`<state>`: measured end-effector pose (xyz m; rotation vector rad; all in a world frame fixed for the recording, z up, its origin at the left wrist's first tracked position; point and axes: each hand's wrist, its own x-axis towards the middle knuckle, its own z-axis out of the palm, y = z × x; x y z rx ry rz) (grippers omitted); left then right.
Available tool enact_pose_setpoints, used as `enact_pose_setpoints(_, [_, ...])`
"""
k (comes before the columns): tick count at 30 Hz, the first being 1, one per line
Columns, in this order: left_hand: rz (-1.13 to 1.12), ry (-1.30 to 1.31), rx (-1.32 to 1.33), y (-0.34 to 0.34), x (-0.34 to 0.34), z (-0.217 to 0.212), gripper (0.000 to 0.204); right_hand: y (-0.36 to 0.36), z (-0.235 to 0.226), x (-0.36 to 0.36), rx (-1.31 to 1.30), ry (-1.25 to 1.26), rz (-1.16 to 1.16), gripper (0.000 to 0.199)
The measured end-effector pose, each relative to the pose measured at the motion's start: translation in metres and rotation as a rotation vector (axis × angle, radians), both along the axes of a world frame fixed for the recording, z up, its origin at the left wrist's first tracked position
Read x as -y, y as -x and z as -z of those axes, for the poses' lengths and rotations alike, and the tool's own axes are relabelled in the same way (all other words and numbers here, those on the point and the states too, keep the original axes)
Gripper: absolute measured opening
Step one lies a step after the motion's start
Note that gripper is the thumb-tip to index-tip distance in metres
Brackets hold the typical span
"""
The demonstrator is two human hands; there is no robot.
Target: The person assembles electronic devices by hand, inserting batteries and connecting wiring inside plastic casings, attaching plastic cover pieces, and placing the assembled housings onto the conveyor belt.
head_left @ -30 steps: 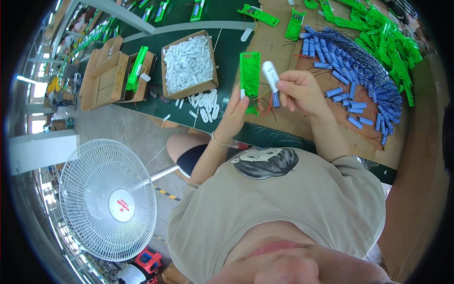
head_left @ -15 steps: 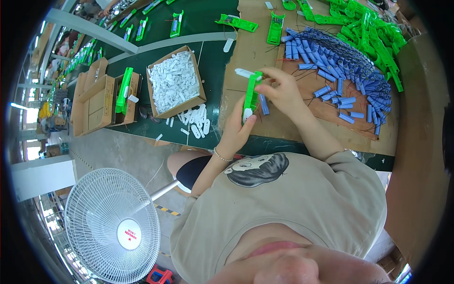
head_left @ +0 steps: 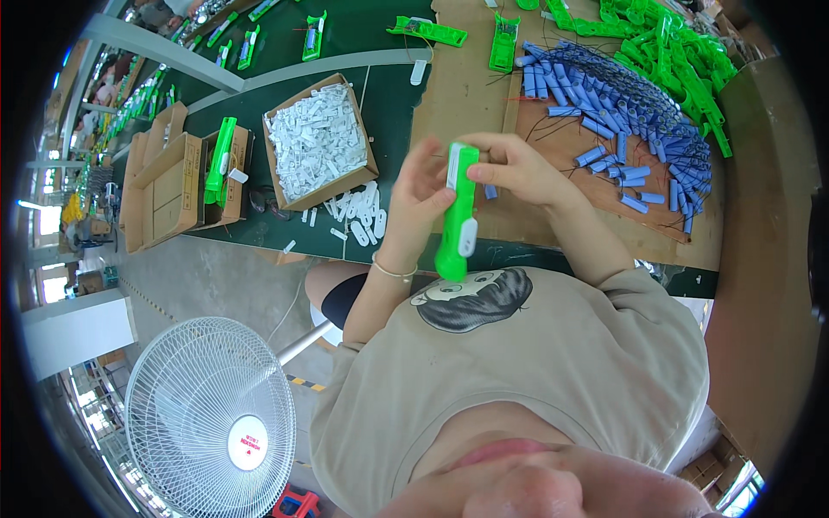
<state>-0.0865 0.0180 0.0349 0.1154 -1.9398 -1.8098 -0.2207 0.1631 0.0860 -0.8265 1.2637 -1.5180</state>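
Observation:
Upright between my hands, over the table's near edge, is a long green plastic housing [head_left: 460,207] with a rounded lower end. A white strip [head_left: 453,166] lies along its upper part, and a white oval piece [head_left: 468,237] sits on its lower side. My right hand [head_left: 515,171] is closed on the upper end, thumb in front and fingers behind. My left hand [head_left: 417,194] has its thumb against the left edge; its other fingers are curled, slightly blurred and partly hidden. Just beyond the right fingers lies a blue cylindrical cell [head_left: 490,192], mostly covered by the hand.
Many wired blue cells [head_left: 596,116] lie on cardboard [head_left: 561,207] at right, with a heap of green housings [head_left: 669,56] behind. At left stand a box of white pieces [head_left: 318,142], loose white pieces [head_left: 358,211] and an open carton [head_left: 168,194]. A fan [head_left: 210,414] stands lower left.
The green housing has turned over and come nearer to me, its rounded end now lowest. The white piece that stuck out at its top now lies along it. The left fingers have loosened and lifted.

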Motion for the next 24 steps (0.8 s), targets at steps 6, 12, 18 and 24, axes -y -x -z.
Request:
enact_pose_setpoints(6, [0.172, -0.525, 0.304, -0.015, -0.014, -0.005, 0.06, -0.009, 0.0, 0.012, -0.12, -0.154, 0.099, 0.04])
enact_pose_setpoints(12, [0.038, -0.257, 0.243, -0.019, -0.003, 0.0, 0.037, -0.022, 0.022, 0.036, -0.536, -0.039, 0.428, 0.053])
enact_pose_setpoints(18, [-0.109, -0.187, 0.033, -0.018, 0.01, 0.001, 0.038, -0.035, 0.019, 0.042, -0.507, -0.175, 0.237, 0.04])
enact_pose_setpoints(24, [-0.09, -0.043, 0.143, -0.022, 0.005, -0.004, 0.039, -0.035, 0.007, 0.051, -0.531, -0.18, 0.356, 0.024])
